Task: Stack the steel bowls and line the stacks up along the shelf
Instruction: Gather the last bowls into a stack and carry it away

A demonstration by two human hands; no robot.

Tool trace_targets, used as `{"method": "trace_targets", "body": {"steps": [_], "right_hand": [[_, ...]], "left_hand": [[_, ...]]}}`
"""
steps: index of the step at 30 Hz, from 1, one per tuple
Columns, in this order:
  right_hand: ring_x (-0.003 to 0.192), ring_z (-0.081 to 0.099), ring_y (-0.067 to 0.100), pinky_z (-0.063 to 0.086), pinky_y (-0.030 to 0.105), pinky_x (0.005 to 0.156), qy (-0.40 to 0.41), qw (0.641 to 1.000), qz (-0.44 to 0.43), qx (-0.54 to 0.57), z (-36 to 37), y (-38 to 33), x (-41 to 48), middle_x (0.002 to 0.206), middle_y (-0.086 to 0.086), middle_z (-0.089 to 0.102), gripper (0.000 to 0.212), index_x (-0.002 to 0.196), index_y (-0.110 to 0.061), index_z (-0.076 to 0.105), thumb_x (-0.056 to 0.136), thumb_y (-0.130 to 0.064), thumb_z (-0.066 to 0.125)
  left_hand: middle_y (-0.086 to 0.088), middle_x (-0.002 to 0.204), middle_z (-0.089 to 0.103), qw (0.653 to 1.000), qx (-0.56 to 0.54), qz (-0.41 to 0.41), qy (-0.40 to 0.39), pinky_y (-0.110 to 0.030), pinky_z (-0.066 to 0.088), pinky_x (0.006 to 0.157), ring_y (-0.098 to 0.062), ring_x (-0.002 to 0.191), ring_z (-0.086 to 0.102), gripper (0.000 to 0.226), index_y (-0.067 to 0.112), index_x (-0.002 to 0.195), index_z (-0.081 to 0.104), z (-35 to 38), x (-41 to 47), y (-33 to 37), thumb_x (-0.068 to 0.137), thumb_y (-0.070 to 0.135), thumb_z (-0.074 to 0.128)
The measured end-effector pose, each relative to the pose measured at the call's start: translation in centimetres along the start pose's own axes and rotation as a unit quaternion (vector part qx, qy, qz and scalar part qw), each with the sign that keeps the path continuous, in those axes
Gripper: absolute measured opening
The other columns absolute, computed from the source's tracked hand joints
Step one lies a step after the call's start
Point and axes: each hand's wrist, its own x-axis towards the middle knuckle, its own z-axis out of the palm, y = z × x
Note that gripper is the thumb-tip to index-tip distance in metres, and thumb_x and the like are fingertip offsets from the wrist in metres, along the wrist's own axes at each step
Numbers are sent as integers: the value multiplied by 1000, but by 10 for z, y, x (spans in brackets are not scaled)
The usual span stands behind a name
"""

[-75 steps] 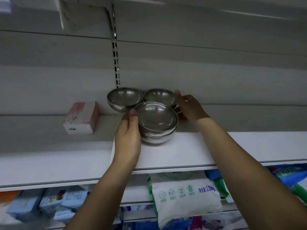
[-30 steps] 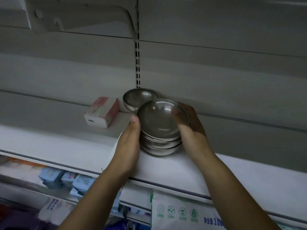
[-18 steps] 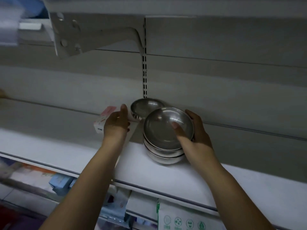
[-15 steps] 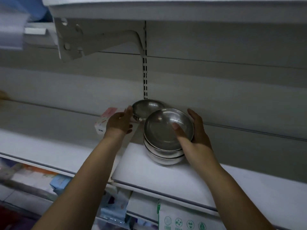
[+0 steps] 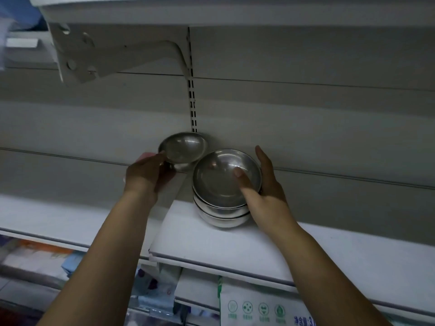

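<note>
I'm looking at a white shelf (image 5: 211,245) at about chest height, with both my arms reaching onto it. The stack (image 5: 216,184) of three steel bowls sits on the shelf inside my right hand (image 5: 266,196). That hand clamps the stack, with the thumb (image 5: 240,176) lying inside the top bowl and the fingers (image 5: 263,161) wrapped round the far right side. A single bowl (image 5: 182,148) is just past the fingertips of my left hand (image 5: 147,176), tipped toward me and close behind the stack's left edge. The left hand's fingers curl onto its near left rim with the thumb below, pinching it. In this dim view I can't tell whether that bowl is clear of the shelf. A sliver of a pink box (image 5: 144,156) shows just behind my left knuckles.
</note>
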Motion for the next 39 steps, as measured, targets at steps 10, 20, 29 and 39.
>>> {"method": "trace_targets", "body": {"steps": [10, 20, 29, 39], "right_hand": [[95, 53, -8, 37, 0, 74, -9, 1000, -17, -8, -2, 0, 0, 108, -30, 51, 94, 155, -51, 17, 69, -72, 49], [104, 41, -34, 32, -4, 87, 0, 999, -52, 8, 0, 6, -1, 117, -51, 39, 81, 154, -48, 26, 79, -79, 30], [113, 48, -28, 38, -3, 88, -4, 998, -62, -17, -1, 5, -4, 120, -48, 54, 94, 143, -43, 43, 66, -97, 41], [80, 46, -40, 35, -10, 68, -12, 1000, 12, -8, -1, -6, -16, 82, -58, 54, 90, 106, -59, 43, 30, -108, 39]], "left_hand": [[-23, 110, 73, 987, -125, 72, -71, -32, 63, 80, -33, 108, 72, 18, 4, 101, 73, -11, -58, 21, 96, 20, 66], [-12, 94, 77, 980, -19, 151, -131, -31, 62, 78, -24, 89, 75, 20, 0, 98, 73, -6, -89, 5, 95, 18, 67], [16, 130, 64, 943, 80, 236, -220, -14, 49, 98, 4, 121, 59, 47, 29, 135, 57, -2, -83, -19, 90, 38, 64], [1, 137, 63, 918, 39, 263, -295, -17, 50, 95, -7, 126, 60, 101, 15, 145, 50, 1, -72, -42, 65, 68, 80]]}}
